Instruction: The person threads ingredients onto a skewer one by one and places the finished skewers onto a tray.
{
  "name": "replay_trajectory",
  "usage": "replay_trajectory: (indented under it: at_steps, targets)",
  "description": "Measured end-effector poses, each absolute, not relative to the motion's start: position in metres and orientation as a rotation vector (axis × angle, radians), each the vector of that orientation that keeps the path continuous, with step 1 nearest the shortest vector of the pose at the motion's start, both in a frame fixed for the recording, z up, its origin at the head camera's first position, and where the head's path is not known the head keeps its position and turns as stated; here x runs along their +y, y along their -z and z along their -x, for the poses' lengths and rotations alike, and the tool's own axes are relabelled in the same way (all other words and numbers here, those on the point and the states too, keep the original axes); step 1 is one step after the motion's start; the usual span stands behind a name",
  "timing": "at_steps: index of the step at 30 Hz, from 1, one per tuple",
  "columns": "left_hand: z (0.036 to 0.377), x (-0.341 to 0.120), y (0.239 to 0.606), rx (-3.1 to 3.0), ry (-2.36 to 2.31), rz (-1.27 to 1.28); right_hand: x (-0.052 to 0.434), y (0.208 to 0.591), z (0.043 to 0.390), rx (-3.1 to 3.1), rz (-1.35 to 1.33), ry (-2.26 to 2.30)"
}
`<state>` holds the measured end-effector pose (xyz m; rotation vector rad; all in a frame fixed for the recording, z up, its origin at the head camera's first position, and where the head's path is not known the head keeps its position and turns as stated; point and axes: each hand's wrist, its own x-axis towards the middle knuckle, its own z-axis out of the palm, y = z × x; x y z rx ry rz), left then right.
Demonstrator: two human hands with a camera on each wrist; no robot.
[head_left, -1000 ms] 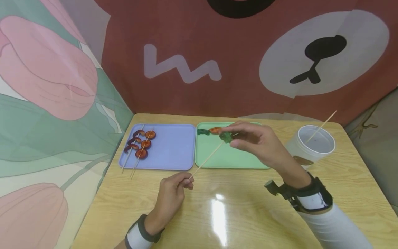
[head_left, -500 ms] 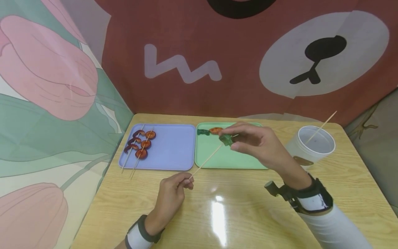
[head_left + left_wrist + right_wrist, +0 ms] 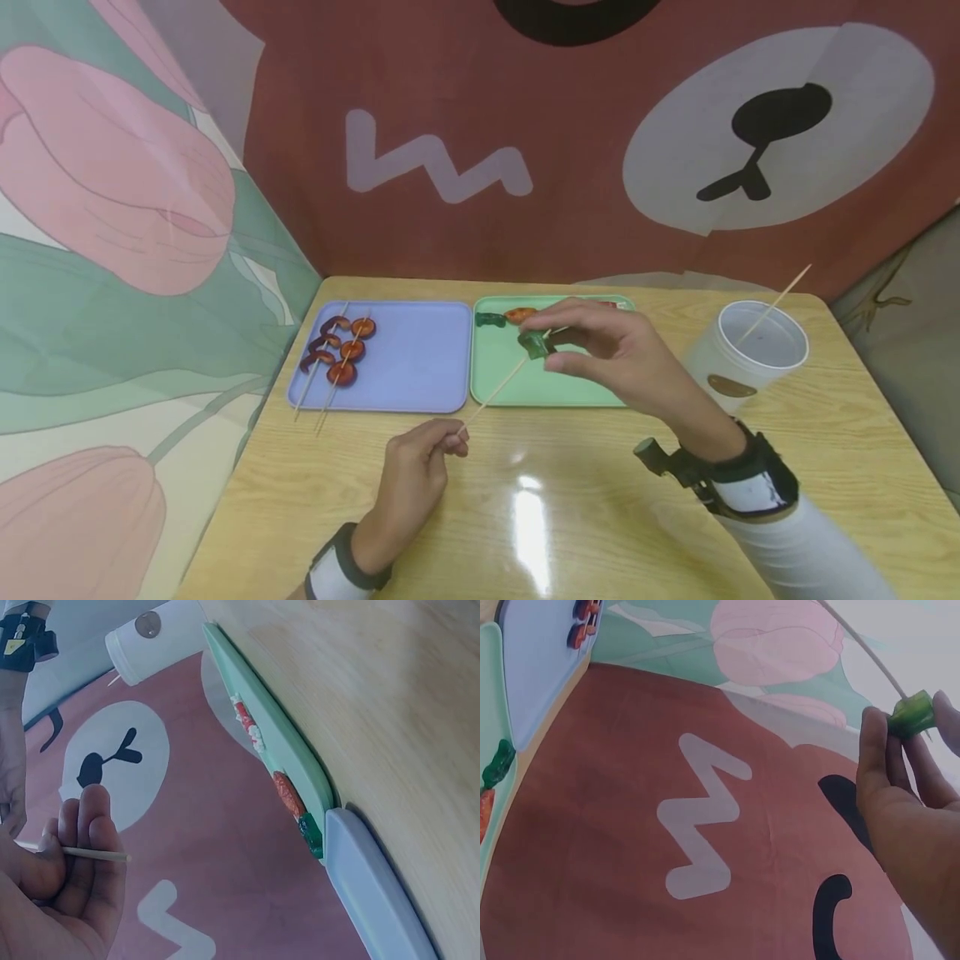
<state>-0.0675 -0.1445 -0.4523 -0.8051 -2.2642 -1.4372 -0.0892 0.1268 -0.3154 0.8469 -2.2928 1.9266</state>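
Right hand slid green piece further down skewer

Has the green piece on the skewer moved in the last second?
Yes. The green piece in the right hand has slid down the skewer toward the left hand, now lying left of its earlier spot over the green tray.

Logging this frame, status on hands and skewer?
Left hand pinches skewer end. Right hand pinches green piece threaded on it, above green tray. Nothing in the way.
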Motion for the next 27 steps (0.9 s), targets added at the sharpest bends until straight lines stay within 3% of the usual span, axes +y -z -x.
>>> replay_trajectory:
  at_steps: [15, 27]
  targets:
    - [0.069, -0.14, 0.441, -2.27, 1.482, 0.76, 0.114, 0.32, 0.091, -2.403, -0.71, -1.935]
    - [0.075, -0.137, 0.412, -2.265, 1.42, 0.787, 0.072, 0.362, 0.089, -2.465, -0.649, -2.129]
